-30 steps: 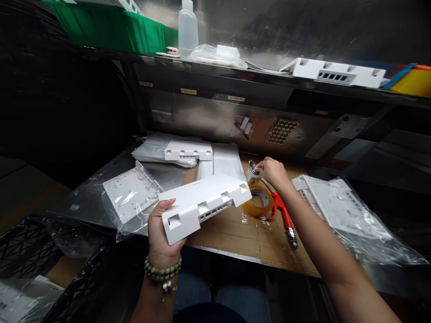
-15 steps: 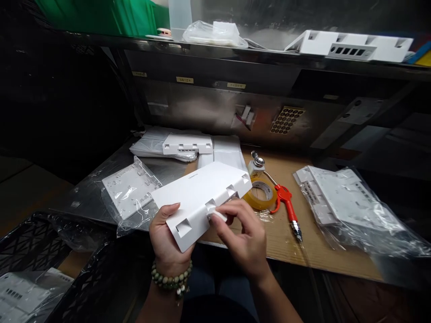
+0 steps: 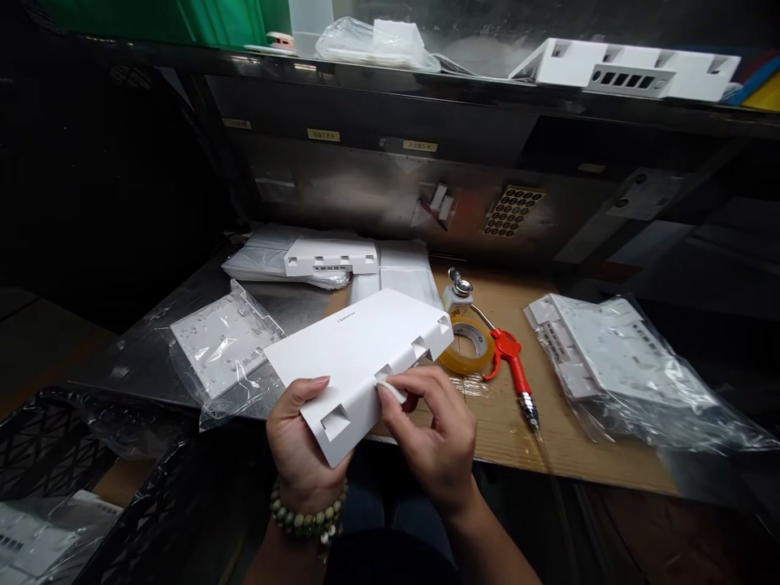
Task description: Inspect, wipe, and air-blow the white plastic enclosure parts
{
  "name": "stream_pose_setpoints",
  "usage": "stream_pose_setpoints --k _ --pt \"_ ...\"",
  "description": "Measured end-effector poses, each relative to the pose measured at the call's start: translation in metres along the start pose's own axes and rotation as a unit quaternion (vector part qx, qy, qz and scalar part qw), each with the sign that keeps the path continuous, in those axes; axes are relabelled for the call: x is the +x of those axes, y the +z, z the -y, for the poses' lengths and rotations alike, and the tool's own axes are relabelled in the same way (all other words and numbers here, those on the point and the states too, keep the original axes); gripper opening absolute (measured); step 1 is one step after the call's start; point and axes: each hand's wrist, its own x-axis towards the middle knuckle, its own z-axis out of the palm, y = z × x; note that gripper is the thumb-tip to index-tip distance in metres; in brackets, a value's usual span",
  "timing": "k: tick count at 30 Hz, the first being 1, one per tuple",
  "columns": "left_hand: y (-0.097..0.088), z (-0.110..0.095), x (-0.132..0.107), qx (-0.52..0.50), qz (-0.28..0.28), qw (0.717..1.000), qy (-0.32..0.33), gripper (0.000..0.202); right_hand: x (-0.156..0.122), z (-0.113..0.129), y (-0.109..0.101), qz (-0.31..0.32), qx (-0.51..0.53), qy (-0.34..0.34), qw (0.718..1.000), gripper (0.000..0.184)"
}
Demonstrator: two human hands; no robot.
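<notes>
A white plastic housing [image 3: 359, 333] with square notches along its near edge is tilted above the front of the bench. My left hand [image 3: 309, 443] is closed around its near left corner, thumb on the top face. In my right hand [image 3: 434, 435], thumb and fingers pinch a small white wad [image 3: 393, 390], perhaps cloth or paper. It is pressed against the housing's edge beside a notch. My fingers partly cover the wad. Just beyond the housing lie a roll of yellow tape [image 3: 486, 349] and a pump bottle [image 3: 458, 296].
A red air gun [image 3: 515, 361] with a hose lies right of the tape. Bagged white housings rest on the right [image 3: 615, 349] and left [image 3: 223, 337]. Flat plastic bags [image 3: 402, 272] are at the back, and a black crate [image 3: 137, 508] stands at lower left. A shelf [image 3: 366, 81] spans above.
The whole view has shifted slightly. My right hand keeps its pinch on the white wad at nearly the same notch, and the left hand still holds the housing.
</notes>
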Motion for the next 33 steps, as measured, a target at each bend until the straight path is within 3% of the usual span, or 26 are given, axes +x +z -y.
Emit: stream_pose_setpoints --k 6,12,17,23,29,31,33 --pt "0.001 -0.002 0.003 0.011 0.008 1.0 -0.016 0.059 -0.002 -0.005 -0.007 0.002 -0.003 -0.005 1.0 0.02" --pt "-0.001 -0.014 0.009 0.055 -0.024 0.997 -0.051 0.054 0.013 -0.025 -0.035 -0.109 -0.055 0.046 0.992 0.014" --pt "-0.002 -0.012 0.009 0.056 -0.009 0.997 -0.054 0.057 0.015 -0.024 -0.031 -0.05 -0.057 0.04 0.996 0.013" --pt "-0.003 -0.009 0.007 0.042 0.017 0.997 -0.066 0.066 0.011 -0.026 -0.025 -0.027 -0.063 0.036 0.997 0.013" --pt "-0.002 -0.003 0.011 0.017 0.049 0.993 -0.109 0.054 0.005 -0.018 -0.021 0.009 0.01 0.074 0.997 0.011" --pt "-0.005 -0.001 0.016 0.015 0.088 0.991 -0.105 0.047 0.004 -0.017 -0.023 -0.037 0.048 0.1 0.993 0.012" --pt "-0.01 -0.001 0.024 0.014 0.157 0.984 -0.085 0.05 0.005 -0.022 -0.029 -0.145 0.066 0.119 0.98 0.016"
